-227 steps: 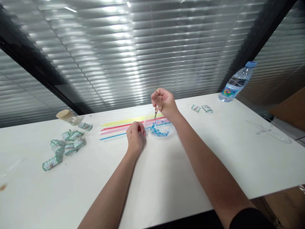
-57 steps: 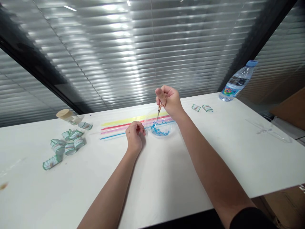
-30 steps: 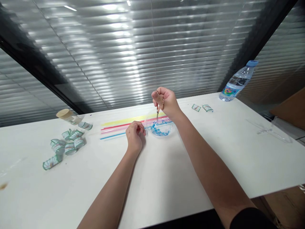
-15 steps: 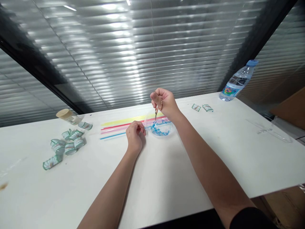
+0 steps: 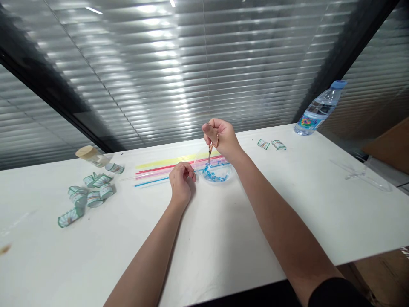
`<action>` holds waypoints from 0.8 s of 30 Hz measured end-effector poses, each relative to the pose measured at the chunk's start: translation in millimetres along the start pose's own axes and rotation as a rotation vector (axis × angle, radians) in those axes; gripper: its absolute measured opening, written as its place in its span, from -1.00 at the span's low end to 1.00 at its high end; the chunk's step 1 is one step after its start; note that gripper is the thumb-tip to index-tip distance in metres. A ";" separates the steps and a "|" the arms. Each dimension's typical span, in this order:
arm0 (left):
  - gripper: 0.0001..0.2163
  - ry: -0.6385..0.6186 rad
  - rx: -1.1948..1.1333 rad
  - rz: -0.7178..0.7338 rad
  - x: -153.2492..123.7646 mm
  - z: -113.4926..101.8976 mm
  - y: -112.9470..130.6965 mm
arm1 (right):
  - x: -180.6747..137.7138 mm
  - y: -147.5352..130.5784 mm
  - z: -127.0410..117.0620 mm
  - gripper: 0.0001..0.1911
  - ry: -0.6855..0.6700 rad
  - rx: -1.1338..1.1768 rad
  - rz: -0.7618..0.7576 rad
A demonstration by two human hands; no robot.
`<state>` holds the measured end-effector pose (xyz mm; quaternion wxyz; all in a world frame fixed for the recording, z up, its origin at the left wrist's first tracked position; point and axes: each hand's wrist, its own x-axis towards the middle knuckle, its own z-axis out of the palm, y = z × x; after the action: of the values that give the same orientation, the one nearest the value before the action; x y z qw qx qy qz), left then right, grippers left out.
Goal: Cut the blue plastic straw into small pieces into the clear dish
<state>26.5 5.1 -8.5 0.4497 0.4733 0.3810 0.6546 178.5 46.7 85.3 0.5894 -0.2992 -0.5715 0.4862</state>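
My right hand [image 5: 222,137] is closed round small gold scissors [image 5: 211,148], whose blades point down over a clear shallow dish [image 5: 213,172] of several cut blue straw pieces. My left hand [image 5: 181,180] rests on the white table [image 5: 223,230] just left of the dish, fingers pinched on a blue straw [image 5: 151,182] that runs toward the dish. Yellow, red and pink straws [image 5: 159,167] lie side by side behind that hand.
A heap of green-and-white label rolls [image 5: 86,195] and a jar with a tan lid [image 5: 89,156] sit at the left. Two more labels [image 5: 271,144] and a tilted water bottle [image 5: 319,109] stand at the far right. A clear plastic piece [image 5: 358,175] lies near the right edge.
My right hand with the scissors has bobbed slightly up, down and sideways over the dish. My left hand has stayed on the straw.
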 end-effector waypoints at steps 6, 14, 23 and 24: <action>-0.76 -0.007 -0.018 0.003 0.3 -1.4 -1.9 | 0.6 -1.0 0.3 -0.42 0.027 -0.009 -0.031; -0.70 0.050 0.012 0.006 -1.2 3.0 1.8 | -0.2 -2.5 0.6 -0.43 0.024 -0.016 -0.014; -0.67 0.056 0.056 -0.019 -2.7 6.3 8.4 | 0.6 -2.2 -0.8 -0.42 0.017 -0.009 -0.024; -0.67 0.052 0.059 -0.020 -2.7 6.0 8.2 | 0.7 -2.2 -0.7 -0.42 0.018 -0.009 -0.027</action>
<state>30.9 0.5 0.0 0.4321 0.4654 0.4164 0.6506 179.6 46.7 87.5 0.5997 -0.2984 -0.5725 0.4729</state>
